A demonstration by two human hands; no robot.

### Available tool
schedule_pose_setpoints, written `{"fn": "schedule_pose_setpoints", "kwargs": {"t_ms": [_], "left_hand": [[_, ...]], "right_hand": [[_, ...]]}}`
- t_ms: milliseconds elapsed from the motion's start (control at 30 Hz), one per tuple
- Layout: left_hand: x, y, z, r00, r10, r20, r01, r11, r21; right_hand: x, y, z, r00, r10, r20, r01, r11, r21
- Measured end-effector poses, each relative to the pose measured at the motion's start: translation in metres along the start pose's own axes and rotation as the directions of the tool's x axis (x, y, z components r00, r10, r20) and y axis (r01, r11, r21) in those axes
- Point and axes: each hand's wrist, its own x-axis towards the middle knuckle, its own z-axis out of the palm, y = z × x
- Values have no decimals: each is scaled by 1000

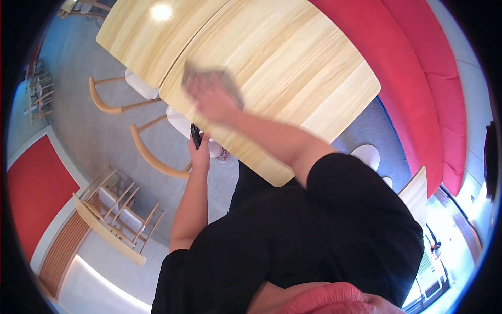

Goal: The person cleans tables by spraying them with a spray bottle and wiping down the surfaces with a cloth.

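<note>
My right hand, blurred by motion, presses on a grey-brown cloth lying on the light wood table, near its left edge. The cloth spreads out on both sides of the hand, and the fingers are smeared. Beside the same table edge, off the tabletop, my left hand is closed around a small black object that points upward. What the black object is cannot be made out.
A second wood table adjoins at the upper left. Chairs with curved wooden backs stand along the left side. A red bench curves round the right. A white stool stands below the table's right edge.
</note>
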Motion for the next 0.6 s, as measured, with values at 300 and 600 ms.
{"fn": "schedule_pose_setpoints", "kwargs": {"t_ms": [300, 600], "left_hand": [[-2, -13, 4, 995, -20, -94, 12, 997, -82], [1, -14, 8, 998, 17, -64, -26, 990, -141]], "right_hand": [[32, 183, -71, 947, 229, -224, -293, 902, -317], [62, 158, -42, 994, 83, -71, -104, 917, -385]]}}
